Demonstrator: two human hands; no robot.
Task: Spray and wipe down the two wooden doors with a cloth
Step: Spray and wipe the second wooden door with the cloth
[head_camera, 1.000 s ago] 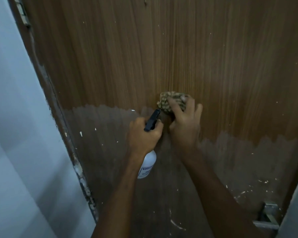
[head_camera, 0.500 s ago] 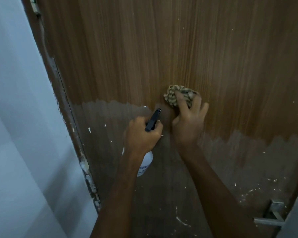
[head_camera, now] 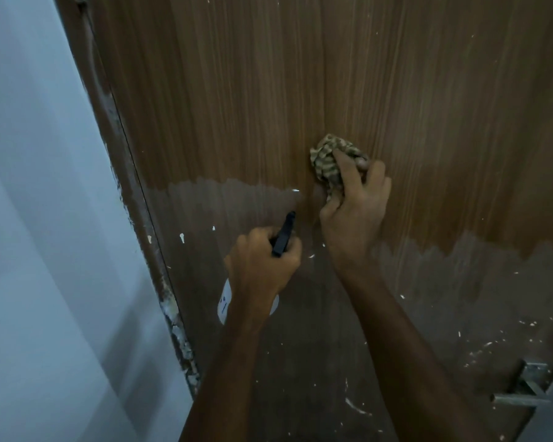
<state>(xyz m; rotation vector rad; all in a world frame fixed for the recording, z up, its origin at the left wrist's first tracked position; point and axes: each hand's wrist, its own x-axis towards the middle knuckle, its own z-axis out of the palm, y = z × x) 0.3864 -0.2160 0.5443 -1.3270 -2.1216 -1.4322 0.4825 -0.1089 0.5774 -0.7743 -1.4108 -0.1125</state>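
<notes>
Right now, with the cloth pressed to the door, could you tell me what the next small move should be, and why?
Probably drag the cloth down into the dull band of the wooden door. The right hand holds it on the brighter wood just above that edge, and white flecks dot the duller wood below. The left hand grips the spray bottle, ready if needed.

A crumpled patterned cloth [head_camera: 329, 161] is pressed against the wooden door [head_camera: 300, 90], whose lower part looks darker, beside a white spray bottle [head_camera: 224, 306] with a black nozzle.
</notes>
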